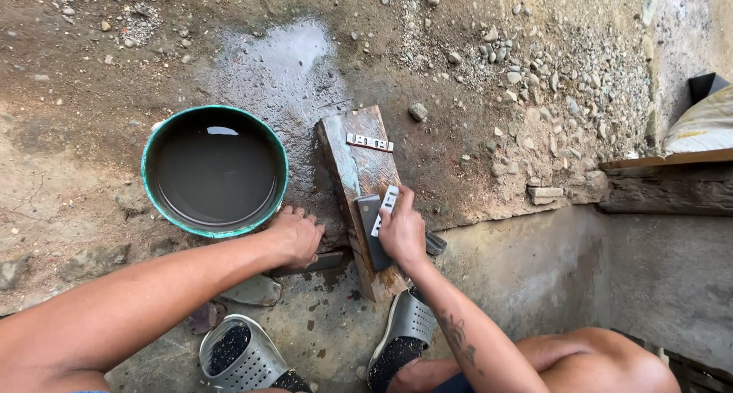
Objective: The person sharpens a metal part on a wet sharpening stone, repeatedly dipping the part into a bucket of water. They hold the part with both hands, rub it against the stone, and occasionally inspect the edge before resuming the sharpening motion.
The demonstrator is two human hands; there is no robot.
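My right hand (pixel 402 231) presses a small pale flat metal piece (pixel 387 202) down on a dark grey sharpening stone (pixel 370 225). The stone lies on a wet wooden plank (pixel 359 160) that slopes away from me on the ground. A second small metal piece (pixel 369 142) rests across the far part of the plank. My left hand (pixel 294 235) is closed loosely and rests on the ground beside the plank, next to the rim of a green basin (pixel 156 137) full of dark water.
Wet patch of dirt (pixel 282 65) lies beyond the basin. Gravel and stones (pixel 550 80) spread to the right. A concrete step edge (pixel 534 210) runs to the right, with a wooden board (pixel 664 162) and a sack (pixel 706 126). My grey sandals (pixel 244 359) are below.
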